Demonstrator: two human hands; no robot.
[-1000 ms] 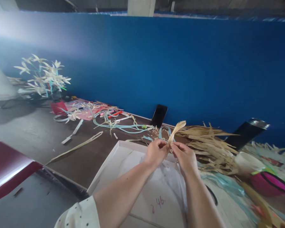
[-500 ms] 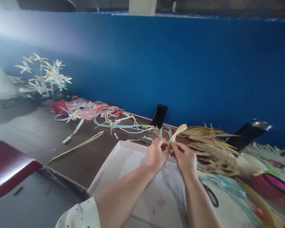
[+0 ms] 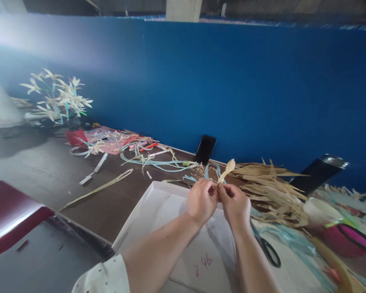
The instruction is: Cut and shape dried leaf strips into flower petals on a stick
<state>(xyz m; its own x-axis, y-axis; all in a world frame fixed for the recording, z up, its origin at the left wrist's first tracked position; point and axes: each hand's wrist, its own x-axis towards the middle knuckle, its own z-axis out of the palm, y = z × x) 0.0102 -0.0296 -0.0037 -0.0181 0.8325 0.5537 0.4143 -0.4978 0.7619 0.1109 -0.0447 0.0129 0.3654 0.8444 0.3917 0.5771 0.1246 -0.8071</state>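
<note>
Between my two hands is a pale tan strip of dried husk (image 3: 227, 171), its wider end sticking up above the fingertips. My left hand (image 3: 203, 199) pinches its lower end from the left. From the other side my right hand (image 3: 236, 203) pinches the same spot, the fingertips of both hands touching or nearly so. The part of the strip inside the fingers is hidden. Both hands are over the far edge of a shallow white box lid (image 3: 171, 207) with red handwriting on it. A heap of dried husks (image 3: 271, 187) lies just right of my right hand.
Black-handled scissors (image 3: 271, 252) lie beside my right forearm. A phone (image 3: 205, 149) leans on the blue partition (image 3: 232, 81), and a dark flask (image 3: 319, 173) lies tilted at right. A white bowl (image 3: 321, 211), light blue tubing (image 3: 161, 162) and husk flowers (image 3: 64, 97) are around.
The husk strip's upper end has tipped slightly to the left and stands more upright. My right hand has shifted a little left, uncovering more of the scissors.
</note>
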